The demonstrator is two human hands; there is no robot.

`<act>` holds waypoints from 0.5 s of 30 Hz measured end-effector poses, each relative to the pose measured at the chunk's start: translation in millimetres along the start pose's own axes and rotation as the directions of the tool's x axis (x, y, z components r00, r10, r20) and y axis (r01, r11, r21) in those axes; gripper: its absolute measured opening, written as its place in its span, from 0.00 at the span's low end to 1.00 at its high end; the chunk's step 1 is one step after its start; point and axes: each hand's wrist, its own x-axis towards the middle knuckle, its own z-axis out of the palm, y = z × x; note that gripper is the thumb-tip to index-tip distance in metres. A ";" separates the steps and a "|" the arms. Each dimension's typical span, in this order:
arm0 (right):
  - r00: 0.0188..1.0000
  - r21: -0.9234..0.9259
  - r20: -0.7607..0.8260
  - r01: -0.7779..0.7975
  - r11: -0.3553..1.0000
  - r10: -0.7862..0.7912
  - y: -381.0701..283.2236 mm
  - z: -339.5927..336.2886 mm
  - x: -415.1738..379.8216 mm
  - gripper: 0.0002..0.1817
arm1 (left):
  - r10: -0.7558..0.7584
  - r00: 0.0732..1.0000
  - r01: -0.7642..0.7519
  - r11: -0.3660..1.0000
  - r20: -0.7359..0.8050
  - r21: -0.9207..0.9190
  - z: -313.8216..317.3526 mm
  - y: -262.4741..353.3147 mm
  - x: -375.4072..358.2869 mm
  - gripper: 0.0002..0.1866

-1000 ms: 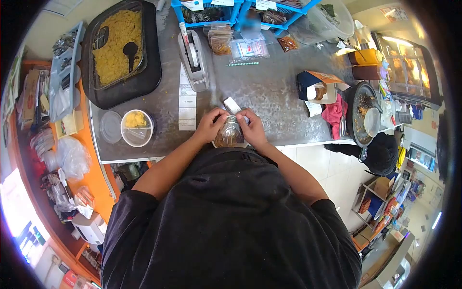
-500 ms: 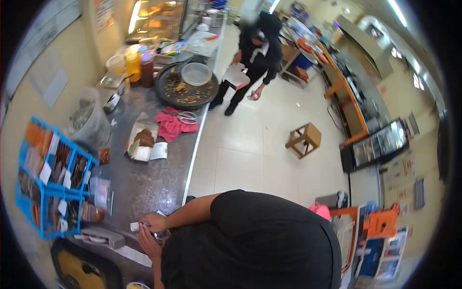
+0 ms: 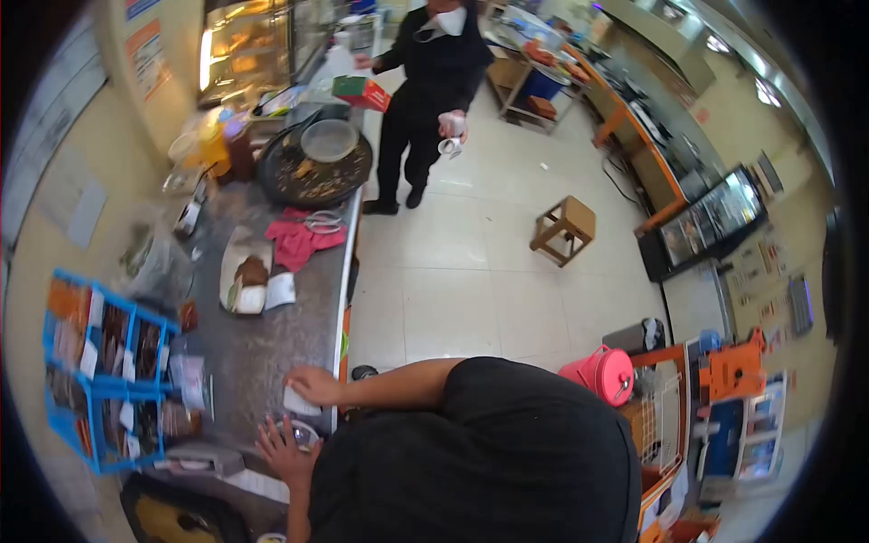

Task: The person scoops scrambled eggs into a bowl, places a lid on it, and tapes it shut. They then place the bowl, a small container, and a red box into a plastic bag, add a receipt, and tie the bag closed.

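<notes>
My right hand (image 3: 315, 385) rests low over the counter near its edge, fingers curled over a white sheet, possibly paper or a cloth (image 3: 300, 404). Just below it, my left hand (image 3: 288, 450) has its fingers spread and appears to hold nothing. Beside the left fingers sits a small round, shiny silver object (image 3: 305, 435), partly covered by the arm and sleeve. Further up the counter lies an open paper tray (image 3: 232, 262) with a brown fried piece (image 3: 253, 271) and something white in it. A folded white paper (image 3: 281, 290) lies against the tray.
A pink cloth (image 3: 294, 244) with scissors (image 3: 324, 222) lies near a large dark pan (image 3: 272, 172) bearing a plastic bowl (image 3: 329, 140). Blue baskets (image 3: 109, 389) of packets stand at left. Another person (image 3: 434, 81) stands beyond the counter; a wooden stool (image 3: 568, 222) is on the floor.
My hands, close together before, are now apart; the right has moved up and right, and the left fingers have spread. The other person has stepped nearer the counter with a red-green box.
</notes>
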 end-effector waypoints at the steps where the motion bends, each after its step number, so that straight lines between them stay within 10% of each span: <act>1: 0.999 0.025 -0.007 -0.039 0.999 0.039 -3.6 -0.2 -7.3 0.13 | -0.024 1.000 0.023 1.000 -0.015 -0.021 -6.9 4.8 -2.3 0.47; 3: 0.997 0.165 -0.064 -0.043 0.985 0.054 13.9 2.1 -9.7 0.16 | -0.060 0.992 0.044 0.989 -0.112 -0.141 -13.6 12.6 6.5 0.46; 4: 0.985 -0.112 -0.121 0.112 0.987 -0.125 0.9 -7.4 -8.8 0.19 | -0.120 0.992 0.108 0.969 -0.041 -0.223 -26.7 16.4 15.8 0.44; 7: 0.991 0.294 0.119 0.028 0.955 -0.065 -45.9 -31.8 0.9 0.24 | -0.233 0.969 0.243 0.956 0.083 -0.165 -36.1 22.4 16.0 0.46; 10: 0.965 0.209 0.201 0.128 0.970 -0.171 -60.8 -48.4 15.0 0.28 | -0.319 0.948 0.299 0.905 -0.017 -0.303 -36.0 14.4 3.2 0.46; 15: 0.933 0.435 0.356 -0.208 0.876 0.045 -120.1 -39.9 3.0 0.31 | -0.687 0.679 0.281 0.569 -0.259 -0.773 -35.4 -4.5 -35.0 0.35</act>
